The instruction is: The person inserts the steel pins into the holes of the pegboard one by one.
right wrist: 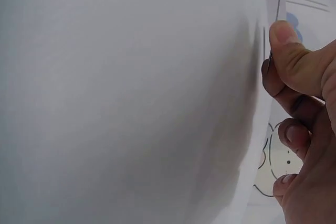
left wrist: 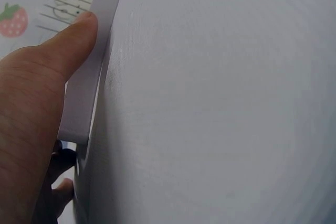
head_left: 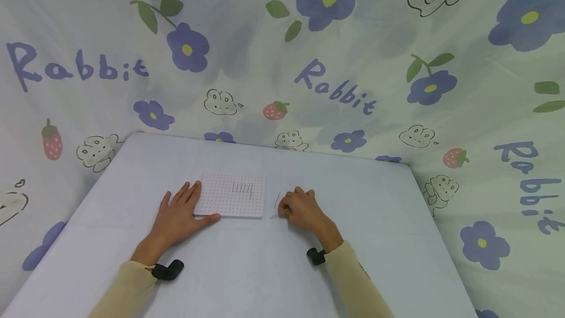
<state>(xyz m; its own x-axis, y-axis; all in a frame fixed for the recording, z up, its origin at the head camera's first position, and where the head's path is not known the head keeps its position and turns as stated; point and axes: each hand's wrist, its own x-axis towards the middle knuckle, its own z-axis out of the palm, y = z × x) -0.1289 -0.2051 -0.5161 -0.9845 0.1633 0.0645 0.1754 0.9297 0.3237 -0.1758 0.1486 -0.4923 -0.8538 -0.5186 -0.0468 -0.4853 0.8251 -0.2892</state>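
A white pegboard (head_left: 216, 200) with rows of small dots or holes lies on the table, with several thin dark needles (head_left: 243, 188) standing in its right half. My left hand (head_left: 178, 217) rests against it, fingers spread at its left edge and thumb along the front edge. In the left wrist view, the thumb (left wrist: 76, 38) touches the board's side (left wrist: 86, 93). Right of the board, my right hand (head_left: 302, 210) pinches a thin needle (right wrist: 278, 3) between thumb and forefinger, low over the table. Another needle (right wrist: 264, 45) shows close beside it.
The white-covered table (head_left: 247, 269) stretches around the board on all sides. Behind it hangs a patterned curtain (head_left: 247, 63) with flowers, rabbits and strawberries. Black wrist cameras (head_left: 167, 270) sit at both cuffs.
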